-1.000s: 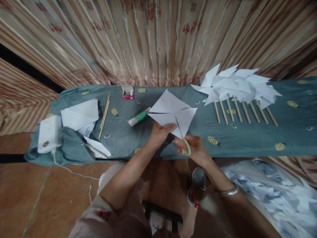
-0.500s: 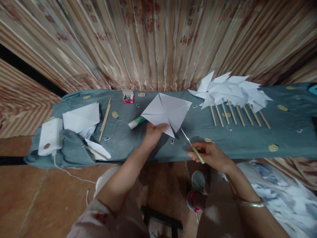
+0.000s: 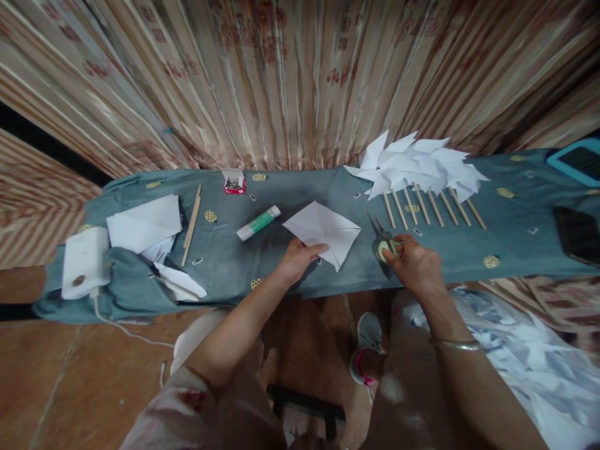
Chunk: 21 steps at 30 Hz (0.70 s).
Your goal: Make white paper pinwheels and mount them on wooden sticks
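A white paper square (image 3: 319, 226) with creases and slits running in from its corners is pinched by my left hand (image 3: 300, 257) at its lower left edge, thumb on top. My right hand (image 3: 416, 262) grips green-handled scissors (image 3: 385, 240) low over the cloth, right of the paper; their blades point up and left, slightly apart. A green and white glue stick (image 3: 259, 223) lies left of the paper. To the right, several white paper pinwheels (image 3: 417, 165) on wooden sticks lie overlapping in a row.
The narrow table has a grey-green cloth (image 3: 272, 275). At left are a white power box (image 3: 87, 262) with a cord, stacked paper (image 3: 145, 222), and wooden sticks (image 3: 191, 225). A small red box (image 3: 234, 182) stands at the back. A blue-framed device (image 3: 576, 161) and dark phone (image 3: 579, 234) lie right.
The scissors have moved away from the paper to the right, turned in my right hand and lowered toward the cloth. The paper has come down slightly, uncovering the glue stick.
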Motion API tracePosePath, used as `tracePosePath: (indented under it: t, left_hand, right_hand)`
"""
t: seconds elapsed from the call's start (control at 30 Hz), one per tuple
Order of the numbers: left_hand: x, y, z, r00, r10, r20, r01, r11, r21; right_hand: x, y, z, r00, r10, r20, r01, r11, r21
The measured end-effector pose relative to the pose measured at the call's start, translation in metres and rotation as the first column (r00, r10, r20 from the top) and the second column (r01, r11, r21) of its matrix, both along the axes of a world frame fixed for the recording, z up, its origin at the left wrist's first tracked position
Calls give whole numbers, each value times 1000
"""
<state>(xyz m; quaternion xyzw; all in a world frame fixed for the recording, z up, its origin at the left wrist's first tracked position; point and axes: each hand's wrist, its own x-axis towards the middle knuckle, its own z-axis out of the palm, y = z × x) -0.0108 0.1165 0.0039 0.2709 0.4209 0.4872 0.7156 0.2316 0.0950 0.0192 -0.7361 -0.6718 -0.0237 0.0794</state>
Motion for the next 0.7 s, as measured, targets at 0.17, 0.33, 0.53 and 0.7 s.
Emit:
tracePosePath:
  t: [0.17, 0.33, 0.53, 0.7]
  left_hand:
    - [-23, 1, 5, 946, -16, -324, 71, 985, 157]
    - [-79, 8, 16, 679, 236, -695, 97, 910, 404]
    - [-139, 16, 12, 174, 486, -857, 208, 832, 514]
    - [-148, 21, -3, 64, 397, -916, 312, 864, 396]
  right_hand:
    - [0, 3, -1, 999, 12, 35, -12, 1000, 3]
    - [0, 4, -1, 1000, 10, 25, -10, 1000, -9]
    - [-2, 3, 1, 999, 41, 31, -41, 999, -18]
    - [-10, 5, 9, 997, 72, 13, -73, 991, 112]
